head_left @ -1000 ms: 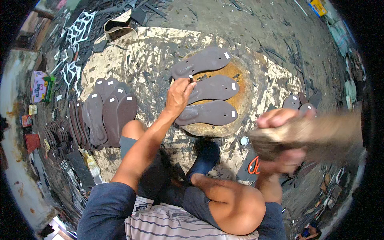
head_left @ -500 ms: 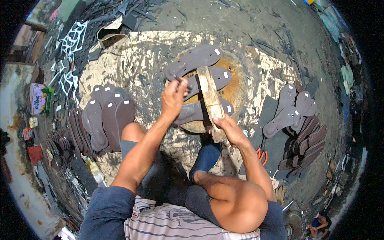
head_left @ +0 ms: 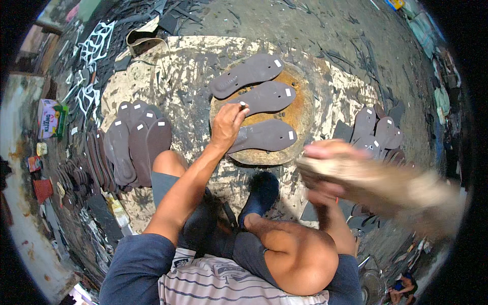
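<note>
Three brown-grey sandal soles lie side by side on a round wooden block (head_left: pixel 302 109): a far sole (head_left: pixel 249 75), a middle sole (head_left: pixel 269 97) and a near sole (head_left: pixel 264 136). Each has a white label at its right end and a few small holes. My left hand (head_left: pixel 226 127) is closed at the left part of the middle sole, pinching a short punch (head_left: pixel 243 104) of which only the pale top shows. Raised at the right, my right hand (head_left: pixel 338 147) grips a rough wooden club (head_left: pixel 381 183), smeared by motion. Small dark plugs lie between the soles.
Stacked soles stand at the left (head_left: pixel 134 147) and more soles at the right (head_left: pixel 373 132). A worn pale sheet (head_left: pixel 188 71) spreads under the block. Dark scraps and a white cut-out lattice (head_left: pixel 96 43) litter the floor. My bent legs are close in front.
My right hand has swung the wooden club up and to the right, away from above the soles. My left hand has shifted slightly right, with the punch now over the middle sole.
</note>
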Demonstrator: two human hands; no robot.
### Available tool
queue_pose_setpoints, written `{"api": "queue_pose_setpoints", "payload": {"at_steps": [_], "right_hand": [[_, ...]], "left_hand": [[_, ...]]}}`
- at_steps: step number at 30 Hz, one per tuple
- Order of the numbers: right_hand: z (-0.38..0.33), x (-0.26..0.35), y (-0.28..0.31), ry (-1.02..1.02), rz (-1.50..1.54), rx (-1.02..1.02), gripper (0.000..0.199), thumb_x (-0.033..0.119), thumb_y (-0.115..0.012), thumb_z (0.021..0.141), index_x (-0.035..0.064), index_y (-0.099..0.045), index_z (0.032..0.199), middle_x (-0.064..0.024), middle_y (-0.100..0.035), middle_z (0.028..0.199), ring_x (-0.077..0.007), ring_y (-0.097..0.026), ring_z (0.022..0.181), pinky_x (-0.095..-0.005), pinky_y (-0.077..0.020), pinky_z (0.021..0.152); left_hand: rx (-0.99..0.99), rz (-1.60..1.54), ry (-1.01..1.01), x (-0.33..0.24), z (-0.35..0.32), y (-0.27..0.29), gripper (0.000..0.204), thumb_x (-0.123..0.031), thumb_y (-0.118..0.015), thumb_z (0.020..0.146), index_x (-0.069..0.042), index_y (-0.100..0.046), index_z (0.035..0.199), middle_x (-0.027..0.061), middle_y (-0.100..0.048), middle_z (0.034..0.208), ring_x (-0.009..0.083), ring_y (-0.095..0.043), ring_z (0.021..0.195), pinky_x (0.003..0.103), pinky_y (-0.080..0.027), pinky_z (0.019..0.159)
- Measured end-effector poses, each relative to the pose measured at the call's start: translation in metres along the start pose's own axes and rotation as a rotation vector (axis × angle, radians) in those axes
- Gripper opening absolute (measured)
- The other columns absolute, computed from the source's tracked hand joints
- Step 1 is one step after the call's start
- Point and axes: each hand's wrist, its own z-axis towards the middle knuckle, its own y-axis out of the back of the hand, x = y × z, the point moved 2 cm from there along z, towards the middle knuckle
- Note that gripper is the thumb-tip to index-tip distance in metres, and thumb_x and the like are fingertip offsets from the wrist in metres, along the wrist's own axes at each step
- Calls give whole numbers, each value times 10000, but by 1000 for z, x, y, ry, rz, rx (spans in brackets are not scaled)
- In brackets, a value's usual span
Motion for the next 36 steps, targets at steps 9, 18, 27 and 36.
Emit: {"api": "queue_pose_setpoints", "payload": {"at_steps": [9, 18, 27, 36], "right_hand": [[-34, -140, 30, -741, -157, 337, 474, 297, -590, 1037, 1, -510, 1398, -46, -623, 1224, -133, -567, 1090, -303, -461, 976], [-30, -87, 23, -843, 69, 256, 470, 302, -571, 1028, -11, -527, 1377, -58, -653, 1191, -143, -598, 1059, -309, -466, 967], [7, 95, 14, -295, 44, 62, 413, 298, -630, 970, -13, -546, 1229, -116, -682, 973, -173, -663, 868, -307, -526, 818], [-79, -85, 16, -716, 16, 448, 469, 271, -612, 1019, 15, -494, 1394, -60, -654, 1069, -152, -624, 971, -329, -517, 875]], "left_hand": [[-236, -480, 526, 17, 8, -3, 313, -289, -580, 1060, 7, -679, 1041, 81, -689, 922, 190, -691, 848, 327, -595, 725], [124, -336, 529, -8, -39, 31, 301, -282, -588, 1059, -1, -694, 1081, 72, -723, 880, 111, -695, 777, 280, -572, 694], [51, -31, 206, 1, -46, 38, 212, -235, -646, 1013, -40, -706, 1071, 138, -719, 868, 243, -717, 769, 355, -543, 699], [168, 79, -87, -7, -56, 30, 152, -120, -653, 933, 0, -655, 1026, 180, -641, 985, 399, -610, 948, 442, -510, 819]]}}
